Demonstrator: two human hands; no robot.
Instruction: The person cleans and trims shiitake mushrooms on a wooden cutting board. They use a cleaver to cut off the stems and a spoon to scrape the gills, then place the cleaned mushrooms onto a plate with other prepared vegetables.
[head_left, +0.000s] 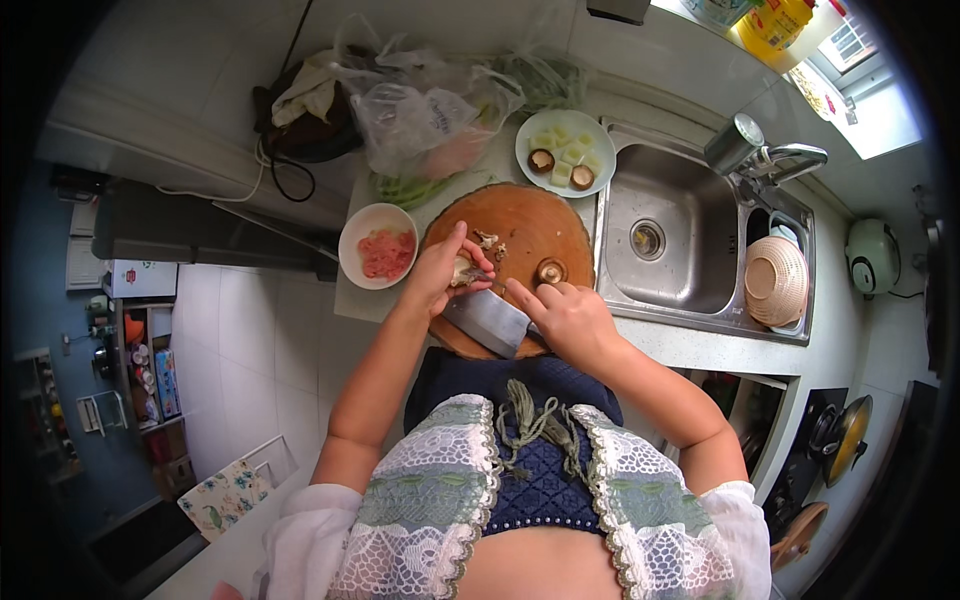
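Observation:
My left hand (436, 271) holds a pale mushroom cap (462, 271) over the left part of a round wooden chopping board (517, 210). In my right hand (571, 321) is a slim metal utensil (484, 277), perhaps a small spoon, its tip at the mushroom. Below both hands a cleaver (486, 321) lies on the board's near side, its dark handle partly hidden by my right hand. Another brown mushroom (551, 271) sits on the board, right of centre. Small mushroom scraps (487, 240) lie beyond my left fingers.
A white bowl of minced meat (386, 253) stands left of the board. Behind it, a plate (531, 176) holds pale green hollowed pieces (571, 154) and two mushroom caps (582, 177). Plastic bags (427, 112) lie at the back left. The steel sink (671, 225) with a basket (777, 281) is at right.

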